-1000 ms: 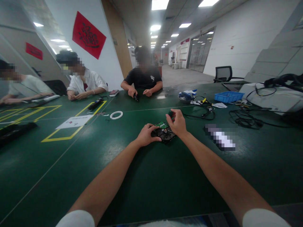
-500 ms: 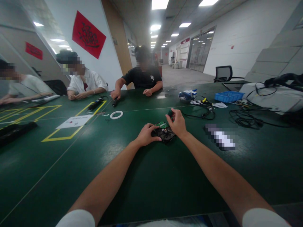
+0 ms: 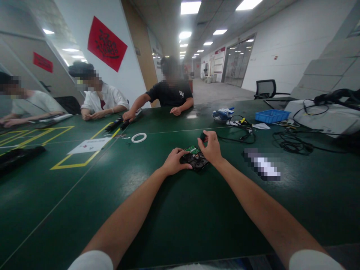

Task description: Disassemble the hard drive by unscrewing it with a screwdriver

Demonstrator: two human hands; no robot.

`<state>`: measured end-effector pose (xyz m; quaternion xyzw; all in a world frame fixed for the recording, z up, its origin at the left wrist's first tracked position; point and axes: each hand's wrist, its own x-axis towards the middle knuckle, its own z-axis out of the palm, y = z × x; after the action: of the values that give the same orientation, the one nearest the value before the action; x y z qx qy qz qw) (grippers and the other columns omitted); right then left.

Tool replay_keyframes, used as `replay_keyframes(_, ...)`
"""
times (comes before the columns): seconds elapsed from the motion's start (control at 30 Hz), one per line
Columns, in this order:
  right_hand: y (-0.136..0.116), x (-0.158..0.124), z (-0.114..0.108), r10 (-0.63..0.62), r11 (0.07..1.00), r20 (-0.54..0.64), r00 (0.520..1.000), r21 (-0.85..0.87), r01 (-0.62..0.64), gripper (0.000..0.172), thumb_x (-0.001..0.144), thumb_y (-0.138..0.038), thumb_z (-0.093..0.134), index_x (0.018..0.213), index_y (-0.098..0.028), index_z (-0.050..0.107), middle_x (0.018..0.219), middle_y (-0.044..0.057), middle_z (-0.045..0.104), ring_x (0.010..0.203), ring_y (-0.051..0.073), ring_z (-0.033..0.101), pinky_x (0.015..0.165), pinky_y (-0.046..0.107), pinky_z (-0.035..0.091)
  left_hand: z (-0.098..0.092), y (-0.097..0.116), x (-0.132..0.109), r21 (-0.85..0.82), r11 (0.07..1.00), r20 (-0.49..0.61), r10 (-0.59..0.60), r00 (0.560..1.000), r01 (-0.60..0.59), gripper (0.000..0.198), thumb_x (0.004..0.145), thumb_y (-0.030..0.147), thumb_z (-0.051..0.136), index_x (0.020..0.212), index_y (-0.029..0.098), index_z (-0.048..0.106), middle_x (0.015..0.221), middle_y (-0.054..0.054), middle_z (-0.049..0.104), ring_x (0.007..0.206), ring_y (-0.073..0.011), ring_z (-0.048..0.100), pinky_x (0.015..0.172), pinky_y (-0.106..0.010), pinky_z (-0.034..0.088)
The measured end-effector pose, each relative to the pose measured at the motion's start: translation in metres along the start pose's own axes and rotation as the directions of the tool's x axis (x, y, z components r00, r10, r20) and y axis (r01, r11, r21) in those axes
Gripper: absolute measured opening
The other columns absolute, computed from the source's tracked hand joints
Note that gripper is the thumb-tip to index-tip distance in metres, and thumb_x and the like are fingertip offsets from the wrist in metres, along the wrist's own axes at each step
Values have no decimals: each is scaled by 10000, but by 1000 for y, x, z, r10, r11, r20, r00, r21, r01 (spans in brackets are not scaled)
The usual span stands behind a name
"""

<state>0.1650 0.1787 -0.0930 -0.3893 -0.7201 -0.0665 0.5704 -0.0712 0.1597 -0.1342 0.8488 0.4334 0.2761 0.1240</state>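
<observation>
A small black device with a green circuit board [image 3: 195,158] lies on the green table [image 3: 174,210] in front of me. My left hand [image 3: 174,161] rests on its left edge, fingers curled over it and holding it down. My right hand [image 3: 211,147] is above its far right corner, thumb and fingers pinched together on something too small to make out. A dark round object [image 3: 202,135] sits just behind my right hand.
Across the table a person in a black shirt [image 3: 170,95] reaches toward black tools [image 3: 118,123]; two more people sit at the left. A white tape ring [image 3: 138,137], a paper sheet [image 3: 90,145], tangled cables [image 3: 292,144], a blue tray [image 3: 270,115] and a blurred object [image 3: 263,165] lie around.
My hands stay on the device, almost unmoved. The person in black has stretched an arm further left along the table to the black tools.
</observation>
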Motion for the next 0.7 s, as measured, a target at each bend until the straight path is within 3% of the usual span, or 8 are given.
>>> replay_keyframes(0.2,-1,1,-2,-21,998,-19,1000,-52,20,372,920,-260,542,1279,-213,456,1164,144,558,1099,303,586,916,513,550,1,-1,0,-3,1000,-9,3,1000,-3,822,661,689,795,1360,305,597,1263,-118,517,1188,-329,528,1029,-520,450)
replay_keyframes(0.47,-4,1,-2,50,995,-34,998,-83,-53,362,879,-321,604,1200,-203,486,1085,120,570,869,258,622,776,449,583,0,-1,-1,-9,1000,-17,10,1000,-10,825,658,691,795,1359,300,601,1255,-117,518,1183,-327,528,1033,-511,451)
replay_keyframes(0.7,-4,0,-1,70,998,8,997,-5,-70,401,895,-313,587,1257,-207,450,1131,132,607,915,266,658,772,430,592,0,-1,0,-8,1000,-6,-1,1000,1,823,652,687,801,1352,302,605,1259,-115,521,1183,-332,533,1026,-513,457)
